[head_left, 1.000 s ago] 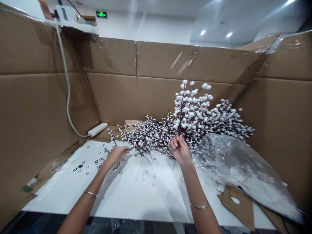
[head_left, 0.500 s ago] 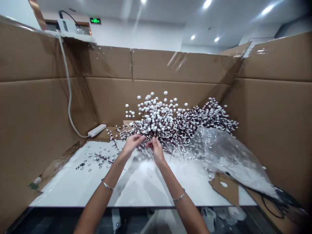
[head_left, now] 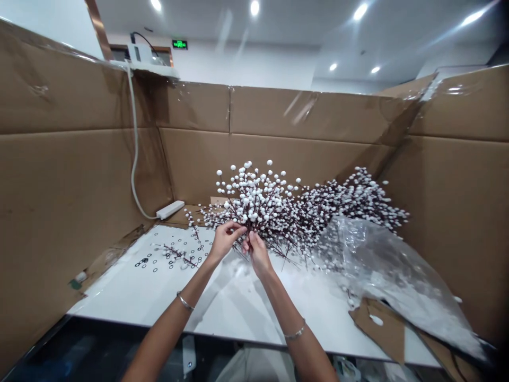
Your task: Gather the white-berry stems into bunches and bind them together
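A bunch of artificial white berry branches (head_left: 256, 193) with dark stems stands upright in front of me, its berries fanned out. My right hand (head_left: 258, 253) is closed around the stems low on the bunch. Just under the berries, my left hand (head_left: 226, 241) has thumb and fingers pinched at the stems; its exact grip is partly hidden. Behind and to the right lies a large pile of similar berry branches (head_left: 345, 193). On the left of the white tabletop (head_left: 139, 297) are one loose berry sprig (head_left: 178, 255) and several small black rings (head_left: 145, 260).
A clear plastic bag (head_left: 397, 270) lies on the right beside torn cardboard (head_left: 384, 329). Cardboard walls (head_left: 278, 116) enclose the table. A white power strip (head_left: 170, 209) sits at the back left, its cable (head_left: 135, 143) running up the wall.
The view has turned slightly left, shifting everything rightward in the picture. Both hands stay at the bunch; the left fingers have come closer to its stems.
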Action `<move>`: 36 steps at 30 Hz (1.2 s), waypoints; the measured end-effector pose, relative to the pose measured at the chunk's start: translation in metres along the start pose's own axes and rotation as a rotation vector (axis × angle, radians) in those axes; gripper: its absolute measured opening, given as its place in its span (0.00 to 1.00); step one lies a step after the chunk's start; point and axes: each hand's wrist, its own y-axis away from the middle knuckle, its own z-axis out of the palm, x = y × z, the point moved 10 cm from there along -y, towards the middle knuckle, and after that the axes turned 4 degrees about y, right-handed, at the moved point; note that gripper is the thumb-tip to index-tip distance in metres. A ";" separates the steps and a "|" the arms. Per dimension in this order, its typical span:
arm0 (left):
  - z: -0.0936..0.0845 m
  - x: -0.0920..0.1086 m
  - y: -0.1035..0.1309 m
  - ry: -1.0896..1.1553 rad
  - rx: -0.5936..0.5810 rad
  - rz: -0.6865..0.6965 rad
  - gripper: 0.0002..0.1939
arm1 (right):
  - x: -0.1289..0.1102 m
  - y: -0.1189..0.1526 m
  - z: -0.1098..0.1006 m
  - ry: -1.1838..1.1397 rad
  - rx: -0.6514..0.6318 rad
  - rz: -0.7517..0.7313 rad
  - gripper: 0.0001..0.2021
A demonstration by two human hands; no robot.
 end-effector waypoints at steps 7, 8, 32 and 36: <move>0.034 -0.040 0.017 0.316 -0.413 -0.383 0.29 | 0.014 0.008 0.022 -0.220 -0.088 0.126 0.21; 0.038 -0.042 0.022 0.357 -0.464 -0.419 0.29 | 0.015 0.011 0.026 -0.248 -0.109 0.150 0.20; -0.006 -0.040 0.047 0.366 -0.278 -0.357 0.24 | 0.043 0.030 0.062 -0.238 -0.352 0.293 0.20; -0.085 -0.045 0.054 -0.206 -0.275 -0.384 0.24 | 0.043 0.022 0.052 -0.306 -0.280 0.272 0.17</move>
